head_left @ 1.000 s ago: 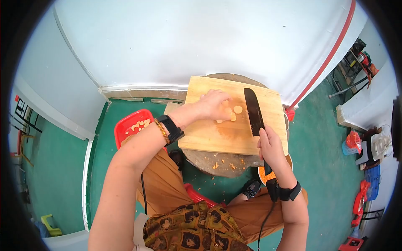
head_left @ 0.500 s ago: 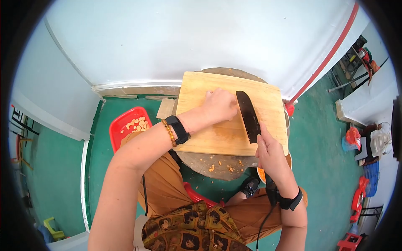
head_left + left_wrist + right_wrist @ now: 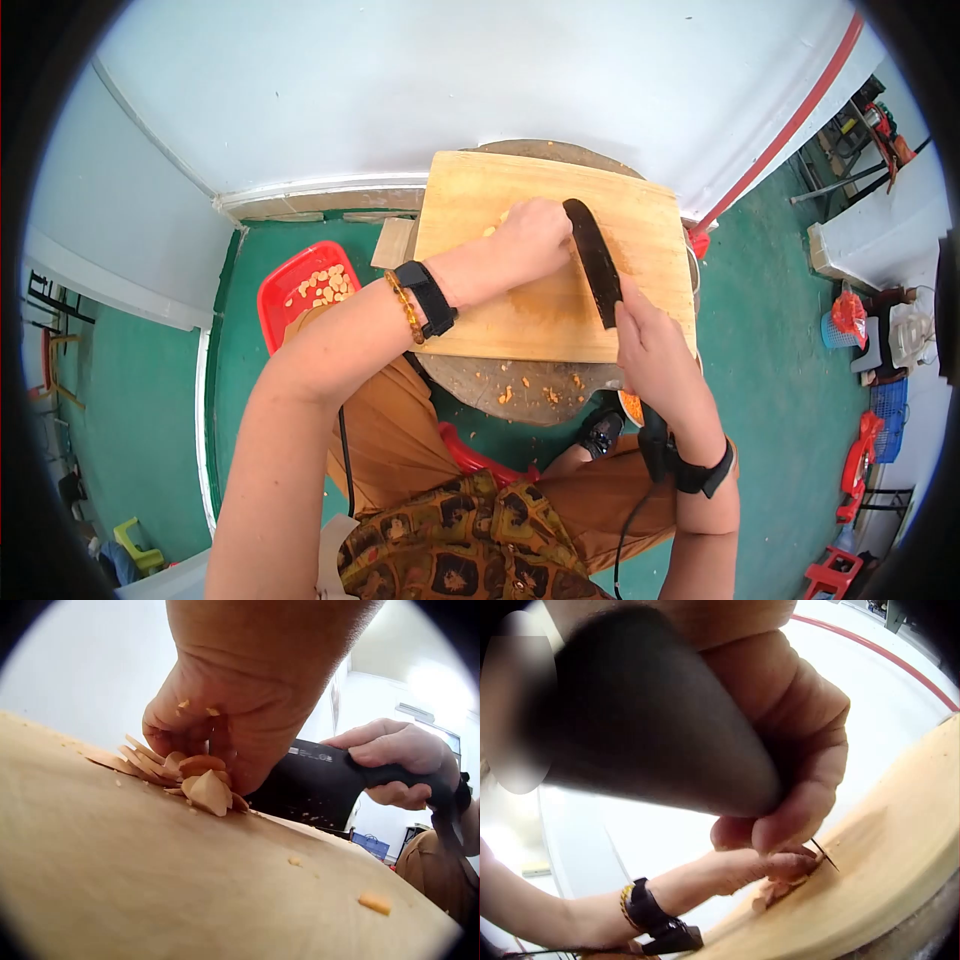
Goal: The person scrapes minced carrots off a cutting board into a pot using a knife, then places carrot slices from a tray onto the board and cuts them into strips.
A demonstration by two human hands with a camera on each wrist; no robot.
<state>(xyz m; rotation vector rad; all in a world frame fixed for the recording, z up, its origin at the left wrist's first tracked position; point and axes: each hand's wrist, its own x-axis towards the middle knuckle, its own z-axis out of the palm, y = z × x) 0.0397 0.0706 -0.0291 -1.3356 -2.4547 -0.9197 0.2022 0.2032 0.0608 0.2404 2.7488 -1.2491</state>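
On the wooden cutting board point(image 3: 460, 325), my left hand point(image 3: 537, 240) bends its fingers and thumb around a cluster of thin, pale orange vegetable slices point(image 3: 208, 792). A few slices stick out below the palm in the left wrist view. My right hand point(image 3: 658, 352) grips the handle of a black kitchen knife point(image 3: 595, 262). Its blade stands on edge close beside the left fingertips, pointing away from me. Small orange crumbs point(image 3: 375, 903) are scattered over the wood. From the head view, the left hand hides most of the slices.
A round wooden stump point(image 3: 470, 386) with orange scraps supports the board. On the floor at left sits a red basin point(image 3: 268, 305) holding several cut slices. A bowl point(image 3: 631, 408) of orange bits is partly hidden near my right knee. The white wall point(image 3: 350, 90) rises behind the board.
My left hand has gathered the loose slices on the board and moved right, up to the blade. The knife has shifted slightly left, closer to the left hand.
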